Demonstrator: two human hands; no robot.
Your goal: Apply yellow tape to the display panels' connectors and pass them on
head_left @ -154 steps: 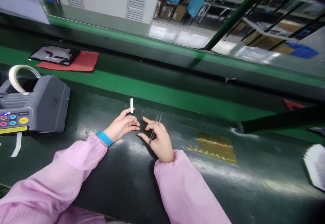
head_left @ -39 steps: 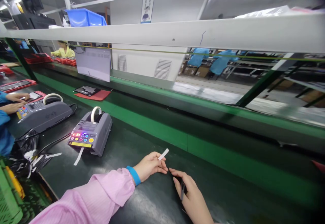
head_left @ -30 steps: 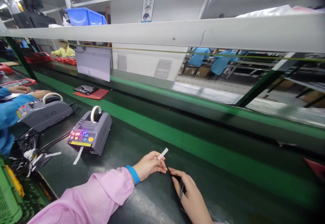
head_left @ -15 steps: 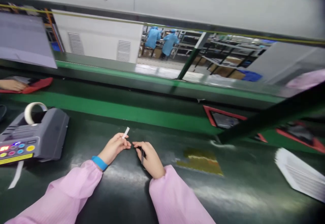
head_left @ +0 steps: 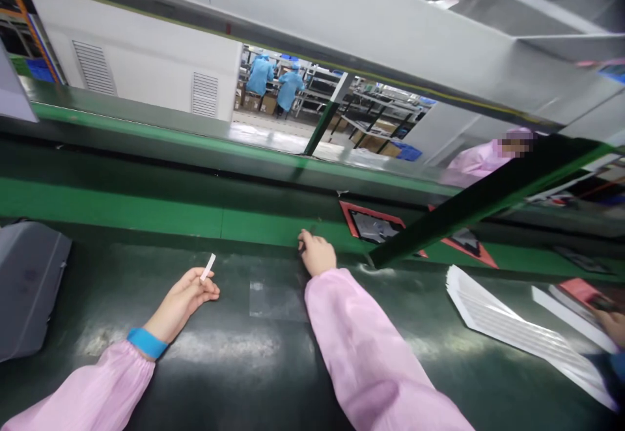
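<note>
Reaching toward the counter's far edge, the right hand has moved away from the left hand. It is over the green strip and seems to hold a thin dark tool, mostly hidden. The left hand holds a white tape strip by its fingertips, up off the counter. Between the hands lies a clear sheet. Near the right hand is a flat panel on red.

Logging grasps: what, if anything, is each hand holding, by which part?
Left hand: white strip, by its lower end. Right hand: dark item, hold unclear.
</note>
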